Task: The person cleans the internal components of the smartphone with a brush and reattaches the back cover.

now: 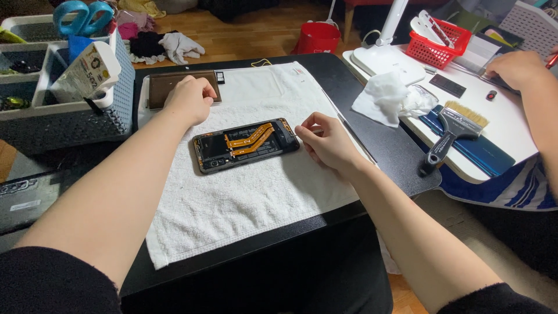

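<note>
Lying face-down on the white towel (244,192), the opened phone (246,145) shows orange ribbon cables along its middle. Your right hand (330,142) sits just beside the phone's right end — its grip pinched narrow on a thin pin-like tool (297,135) too small to identify. Your left hand (190,99) is curled shut, resting by a brown back panel (165,85) on the black worktop (389,145).
</note>
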